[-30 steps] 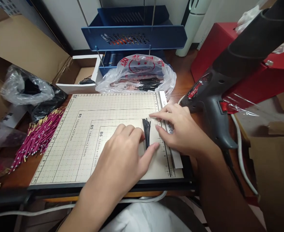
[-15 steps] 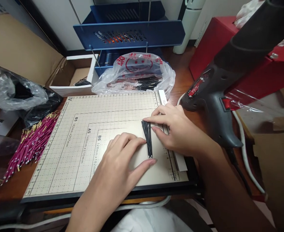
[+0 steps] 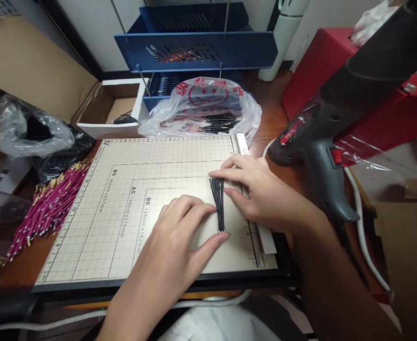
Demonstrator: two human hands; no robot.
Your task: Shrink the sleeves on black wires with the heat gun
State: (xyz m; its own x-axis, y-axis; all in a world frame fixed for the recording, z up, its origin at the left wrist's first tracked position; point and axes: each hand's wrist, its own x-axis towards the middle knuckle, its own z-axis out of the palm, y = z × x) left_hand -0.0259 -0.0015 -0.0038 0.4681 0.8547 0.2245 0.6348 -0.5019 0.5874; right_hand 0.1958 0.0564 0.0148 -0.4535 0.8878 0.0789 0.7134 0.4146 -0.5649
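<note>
A small bundle of short black wires (image 3: 218,203) lies on the gridded bed of a paper trimmer (image 3: 98,227), running away from me. Metal tips show at its near end, and the far end fans out a little. My left hand (image 3: 176,237) has its index fingertip against the bundle's left side and its thumb at the near tips. My right hand (image 3: 254,187) lays its index finger across the far end, the thumb against the right side. Between them the fingers of both hands frame and grip the bundle. The right hand partly covers the trimmer's white edge strip (image 3: 265,239).
Purple wires with gold ends (image 3: 52,203) are heaped at the left by a black bag (image 3: 52,151). Behind stand a white box (image 3: 109,130), a clear plastic bag (image 3: 158,121) of black wires and a blue rack (image 3: 197,52). At right is a heat gun (image 3: 315,142) before a red box (image 3: 308,66).
The whole view has shifted slightly to the right. Both hands keep nearly the same hold on the bundle, whose far end looks slightly more spread.
</note>
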